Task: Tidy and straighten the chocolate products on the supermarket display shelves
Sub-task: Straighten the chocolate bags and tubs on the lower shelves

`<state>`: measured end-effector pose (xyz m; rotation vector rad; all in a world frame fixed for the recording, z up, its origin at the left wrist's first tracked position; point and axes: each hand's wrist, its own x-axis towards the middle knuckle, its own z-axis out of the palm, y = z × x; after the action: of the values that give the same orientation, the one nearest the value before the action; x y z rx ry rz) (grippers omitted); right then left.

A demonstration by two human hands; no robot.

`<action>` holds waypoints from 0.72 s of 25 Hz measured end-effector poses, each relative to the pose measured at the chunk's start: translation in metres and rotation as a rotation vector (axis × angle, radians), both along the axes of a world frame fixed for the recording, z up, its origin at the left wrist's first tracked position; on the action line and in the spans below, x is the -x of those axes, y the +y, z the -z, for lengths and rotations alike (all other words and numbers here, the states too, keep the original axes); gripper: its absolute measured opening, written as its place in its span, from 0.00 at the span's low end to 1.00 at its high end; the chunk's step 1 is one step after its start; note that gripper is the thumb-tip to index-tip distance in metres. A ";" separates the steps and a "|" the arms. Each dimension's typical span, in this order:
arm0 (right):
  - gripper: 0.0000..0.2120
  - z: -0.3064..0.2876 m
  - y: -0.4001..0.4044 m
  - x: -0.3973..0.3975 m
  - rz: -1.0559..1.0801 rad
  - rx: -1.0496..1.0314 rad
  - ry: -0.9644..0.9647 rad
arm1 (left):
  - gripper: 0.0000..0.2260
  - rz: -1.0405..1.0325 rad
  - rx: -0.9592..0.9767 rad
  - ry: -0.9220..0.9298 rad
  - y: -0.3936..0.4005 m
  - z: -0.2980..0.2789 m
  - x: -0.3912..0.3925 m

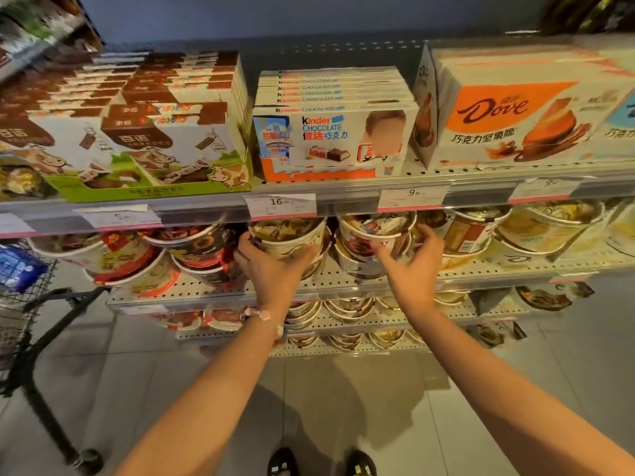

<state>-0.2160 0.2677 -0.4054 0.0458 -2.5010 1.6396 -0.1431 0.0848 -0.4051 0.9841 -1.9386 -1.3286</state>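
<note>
A black wire shopping cart (20,304) is seen at the far left, on the grey tiled floor (343,407). On the upper grey metal shelf (446,173), brown and white cardboard boxes with a cartoon cow (137,132) are stacked in a green tray at the left. Just beside them, white and orange Kinder chocolate boxes (333,139) are lined up one behind another. White and orange Dove boxes (515,108) are placed at the right end. White price tags (280,205) are clipped along the shelf edge. On the shelf below, red and white round tubs (137,262) are piled at the left. Next to them, a cream and brown round Dove chocolate tub (285,240) sits on top of another tub, and it is held by the left hand (268,266), whose grip is curled around its side. A pink bracelet (264,316) is worn on that wrist. Further right, the right hand (412,262) is spread wide, with its fingers near a white, red and brown round tub (374,231); whether it is touched cannot be told. Pale yellow tubs (536,231) are stacked at the right. Black shoes (319,463) are seen at the bottom.
</note>
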 end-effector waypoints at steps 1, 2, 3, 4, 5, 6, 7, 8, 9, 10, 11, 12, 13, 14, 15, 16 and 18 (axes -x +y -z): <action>0.45 0.004 -0.002 -0.001 -0.025 -0.040 0.035 | 0.52 0.011 0.009 -0.008 0.003 0.004 0.004; 0.50 0.008 -0.005 0.003 -0.045 -0.049 0.035 | 0.54 0.015 0.004 -0.016 0.004 0.005 0.008; 0.54 0.010 -0.008 0.008 -0.060 -0.040 0.012 | 0.56 0.007 -0.012 -0.021 0.003 0.006 0.012; 0.57 0.010 -0.012 0.014 -0.071 -0.018 -0.010 | 0.56 0.001 -0.027 -0.021 0.000 0.006 0.014; 0.58 0.010 -0.014 0.020 -0.081 -0.002 -0.027 | 0.57 0.000 -0.036 -0.026 -0.003 0.008 0.016; 0.58 0.011 -0.015 0.026 -0.096 0.014 -0.031 | 0.57 -0.001 -0.039 -0.035 -0.006 0.010 0.016; 0.56 0.012 -0.014 0.031 -0.111 0.038 -0.035 | 0.57 -0.004 -0.038 -0.041 -0.009 0.013 0.017; 0.54 0.013 -0.011 0.037 -0.123 0.070 -0.050 | 0.56 -0.005 -0.039 -0.041 -0.012 0.016 0.016; 0.53 0.014 -0.006 0.041 -0.134 0.099 -0.074 | 0.55 0.000 -0.044 -0.036 -0.016 0.018 0.015; 0.51 0.015 -0.001 0.044 -0.145 0.123 -0.097 | 0.54 0.023 -0.049 -0.025 -0.022 0.020 0.013; 0.50 0.015 0.003 0.047 -0.162 0.140 -0.116 | 0.52 0.068 -0.058 -0.012 -0.028 0.022 0.012; 0.48 0.016 0.008 0.050 -0.189 0.153 -0.134 | 0.50 0.131 -0.073 -0.008 -0.036 0.023 0.011; 0.47 0.016 0.012 0.053 -0.226 0.157 -0.153 | 0.49 0.203 -0.097 -0.018 -0.044 0.024 0.010; 0.45 0.016 0.015 0.056 -0.267 0.156 -0.164 | 0.49 0.271 -0.125 -0.034 -0.051 0.023 0.009; 0.43 0.016 0.018 0.058 -0.308 0.152 -0.170 | 0.48 0.332 -0.151 -0.043 -0.058 0.023 0.008; 0.41 0.017 0.020 0.058 -0.340 0.155 -0.179 | 0.46 0.377 -0.162 -0.040 -0.062 0.023 0.006; 0.39 0.021 0.024 0.055 -0.369 0.177 -0.200 | 0.42 0.405 -0.141 -0.004 -0.061 0.024 0.004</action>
<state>-0.2714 0.2912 -0.4261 0.3602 -2.5977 2.0972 -0.1472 0.0234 -0.4286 0.6755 -2.1464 -1.7052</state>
